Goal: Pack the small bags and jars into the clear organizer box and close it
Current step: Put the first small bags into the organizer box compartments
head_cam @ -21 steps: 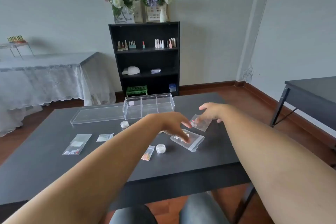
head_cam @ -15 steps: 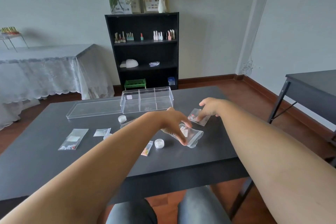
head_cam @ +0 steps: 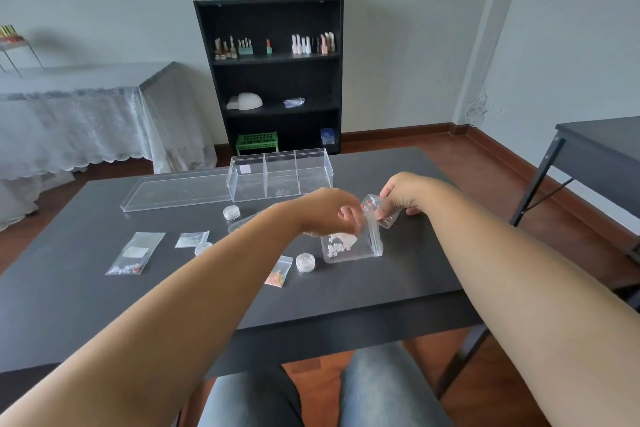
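My left hand (head_cam: 332, 211) grips the top edge of a clear bag of white pieces (head_cam: 349, 244), lifted so it hangs upright just above the dark table (head_cam: 398, 274). My right hand (head_cam: 401, 192) pinches a smaller clear bag with red bits (head_cam: 372, 204), raised off the table. The clear organizer box (head_cam: 280, 177) stands open behind them, with three compartments. Its lid (head_cam: 173, 192) lies flat to its left. Small jars sit at the centre (head_cam: 305, 262) and near the box (head_cam: 231, 212). More bags lie to the left: a long one (head_cam: 135, 253), a small one (head_cam: 191, 239) and an orange-filled one (head_cam: 277, 276).
A third jar (head_cam: 202, 248) peeks out beside my left forearm. A black shelf (head_cam: 273, 76) with bottles stands behind the table, a lace-covered table (head_cam: 69, 114) at left, and another dark table (head_cam: 602, 149) at right. My knees show below the table's front edge.
My left hand has lifted the bag of white pieces from flat on the table to hanging upright. My right hand has raised the small bag off the table. The camera has tilted down.
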`<state>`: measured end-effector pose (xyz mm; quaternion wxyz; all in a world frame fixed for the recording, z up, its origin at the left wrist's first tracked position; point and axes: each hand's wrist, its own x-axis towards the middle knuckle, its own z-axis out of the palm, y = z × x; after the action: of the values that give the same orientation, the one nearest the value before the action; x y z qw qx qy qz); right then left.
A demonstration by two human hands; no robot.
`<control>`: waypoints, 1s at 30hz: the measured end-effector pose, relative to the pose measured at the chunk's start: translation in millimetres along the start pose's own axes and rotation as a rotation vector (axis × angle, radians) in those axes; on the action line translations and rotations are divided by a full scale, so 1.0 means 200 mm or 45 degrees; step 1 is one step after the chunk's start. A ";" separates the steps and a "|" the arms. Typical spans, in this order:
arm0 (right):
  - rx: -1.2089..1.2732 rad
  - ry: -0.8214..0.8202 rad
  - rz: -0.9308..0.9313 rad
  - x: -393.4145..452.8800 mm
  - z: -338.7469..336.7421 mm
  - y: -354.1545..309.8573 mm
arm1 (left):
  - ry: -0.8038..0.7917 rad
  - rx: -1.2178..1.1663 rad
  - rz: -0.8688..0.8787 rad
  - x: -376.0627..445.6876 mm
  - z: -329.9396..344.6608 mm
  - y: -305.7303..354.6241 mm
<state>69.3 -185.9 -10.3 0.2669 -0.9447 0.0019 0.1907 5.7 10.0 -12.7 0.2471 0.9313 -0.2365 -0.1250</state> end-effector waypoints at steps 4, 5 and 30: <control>0.015 0.018 -0.029 0.02 0.02 0.00 | 0.227 -0.287 -0.040 -0.02 -0.03 -0.06; 0.025 0.025 -0.041 0.02 0.02 0.00 | 0.294 -0.391 -0.058 -0.03 -0.04 -0.07; 0.680 0.278 -0.346 0.19 -0.02 -0.31 | 1.117 -0.933 -0.402 0.01 -0.31 -0.44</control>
<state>112.6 -131.6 9.6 0.5266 -0.8477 -0.0458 0.0435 62.5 100.8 -6.0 0.6058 0.7738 0.0876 0.1628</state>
